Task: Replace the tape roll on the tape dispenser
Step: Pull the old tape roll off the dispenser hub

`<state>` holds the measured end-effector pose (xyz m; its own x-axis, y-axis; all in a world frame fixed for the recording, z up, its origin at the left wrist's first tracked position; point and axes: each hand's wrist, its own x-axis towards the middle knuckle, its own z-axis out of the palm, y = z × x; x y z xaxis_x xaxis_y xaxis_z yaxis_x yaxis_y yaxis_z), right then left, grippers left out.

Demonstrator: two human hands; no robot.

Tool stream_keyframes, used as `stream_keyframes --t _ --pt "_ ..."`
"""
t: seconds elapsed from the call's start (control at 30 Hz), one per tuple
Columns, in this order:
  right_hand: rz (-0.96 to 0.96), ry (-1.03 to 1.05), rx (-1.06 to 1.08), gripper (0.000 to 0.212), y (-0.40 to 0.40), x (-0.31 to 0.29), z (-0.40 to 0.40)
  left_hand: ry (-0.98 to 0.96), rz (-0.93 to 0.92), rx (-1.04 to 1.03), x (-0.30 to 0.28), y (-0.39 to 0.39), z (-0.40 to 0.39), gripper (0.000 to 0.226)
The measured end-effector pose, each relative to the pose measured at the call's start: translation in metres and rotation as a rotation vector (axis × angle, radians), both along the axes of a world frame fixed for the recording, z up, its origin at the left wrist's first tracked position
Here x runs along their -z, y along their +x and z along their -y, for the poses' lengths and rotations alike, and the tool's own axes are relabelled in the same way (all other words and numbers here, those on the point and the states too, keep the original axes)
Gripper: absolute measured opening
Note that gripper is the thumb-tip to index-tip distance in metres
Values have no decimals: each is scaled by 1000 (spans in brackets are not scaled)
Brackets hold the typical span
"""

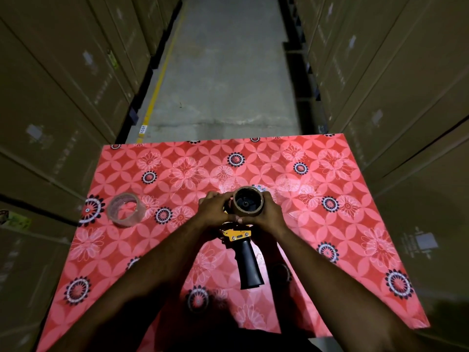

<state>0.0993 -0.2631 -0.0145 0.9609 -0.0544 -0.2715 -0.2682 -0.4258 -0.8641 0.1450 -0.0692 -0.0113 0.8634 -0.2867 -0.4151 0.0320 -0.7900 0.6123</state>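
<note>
A yellow tape dispenser [237, 235] with a black handle [248, 265] is held above the red flowered table [317, 224], handle pointing toward me. On its hub sits a brown cardboard roll [248, 202], seen end-on. My left hand [215, 208] grips the roll's left side and my right hand [266, 213] grips its right side, thumbs meeting below it. A clear tape roll [126, 210] lies flat on the table to the left, apart from both hands.
Tall stacks of cardboard boxes [63, 97] line both sides of a concrete aisle [223, 72] beyond the table's far edge. A yellow floor line [158, 82] runs along the left stacks.
</note>
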Motion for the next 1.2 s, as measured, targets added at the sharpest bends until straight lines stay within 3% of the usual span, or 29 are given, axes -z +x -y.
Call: stream_keyframes --t 0.2,0.33,0.43,0.6,0.87,1.0,1.07,1.2 --pt "-6 136 -20 79 -1 -1 5 -332 -113 -253 2 -12 -3 72" --pt "-44 73 -12 87 -1 0 2 -101 -39 -127 -4 -10 1 78" --pt "-54 -50 12 94 5 -2 -3 -52 -38 -54 -1 -7 1 79" --pt "-40 42 14 75 3 -4 5 -59 -74 -93 3 -3 -4 79" --pt "-89 319 24 68 0 -16 12 -447 -202 -328 -4 -12 -3 93" --pt "-86 257 -97 74 14 -23 14 -537 -204 -276 -10 -9 -6 95" --pt "-43 213 -116 76 13 -23 16 -491 -158 -272 -14 -9 -8 91" --pt "138 119 -25 80 1 -28 25 -117 194 21 -30 -3 1 88"
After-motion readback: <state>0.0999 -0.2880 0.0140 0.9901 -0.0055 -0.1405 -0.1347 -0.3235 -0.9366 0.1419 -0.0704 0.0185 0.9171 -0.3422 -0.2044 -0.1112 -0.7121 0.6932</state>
